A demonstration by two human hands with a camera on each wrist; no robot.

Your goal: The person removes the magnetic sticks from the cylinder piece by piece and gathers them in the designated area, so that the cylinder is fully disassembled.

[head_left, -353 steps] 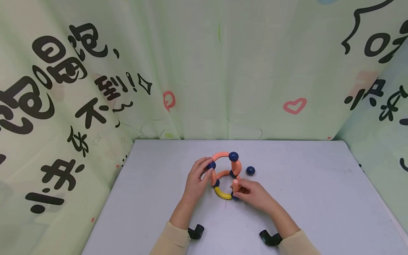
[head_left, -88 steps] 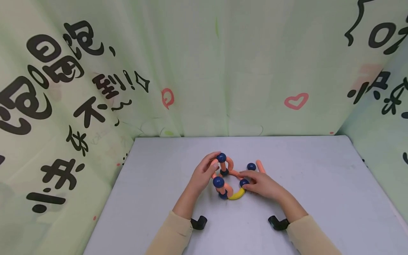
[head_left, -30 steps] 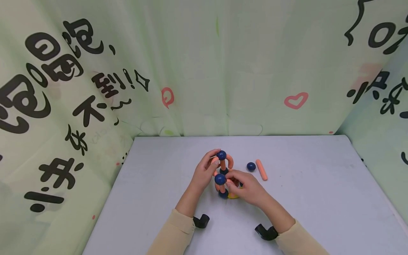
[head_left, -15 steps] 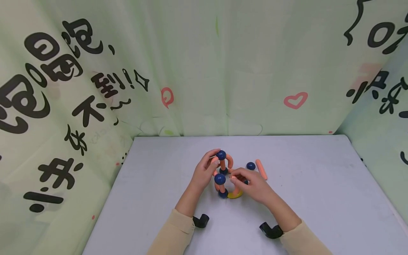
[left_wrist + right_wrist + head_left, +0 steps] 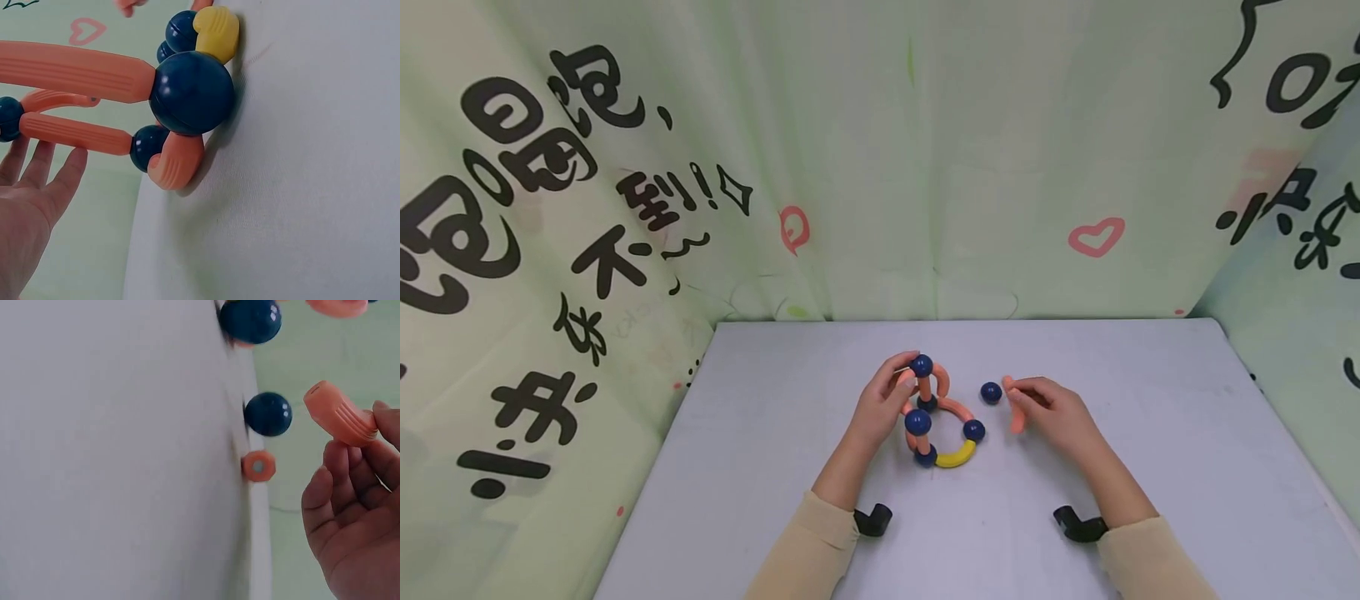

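Note:
A magnetic-rod structure of navy balls, orange rods and one yellow curved rod (image 5: 957, 456) stands on the table. Two balls top its uprights: a front ball (image 5: 917, 422) and a rear ball (image 5: 921, 365). My left hand (image 5: 874, 404) holds the rear upright part, thumb in front; in the left wrist view its fingertips touch an orange rod (image 5: 78, 132). To the right of the structure, my right hand (image 5: 1056, 417) pinches a curved orange rod (image 5: 340, 415) by one end, thumb against fingers. The curved rod's other end is free in the right wrist view.
A loose navy ball (image 5: 991, 392) lies between the structure and my right hand. Close beside it on the table is another orange rod (image 5: 258, 465), seen end-on in the right wrist view. A printed curtain (image 5: 1000, 167) hangs behind the white table (image 5: 1150, 467).
The right hand, pinching the curved orange rod, has moved right, away from the structure. The left hand stays in place. Since the oldest frame, the structure has been turned.

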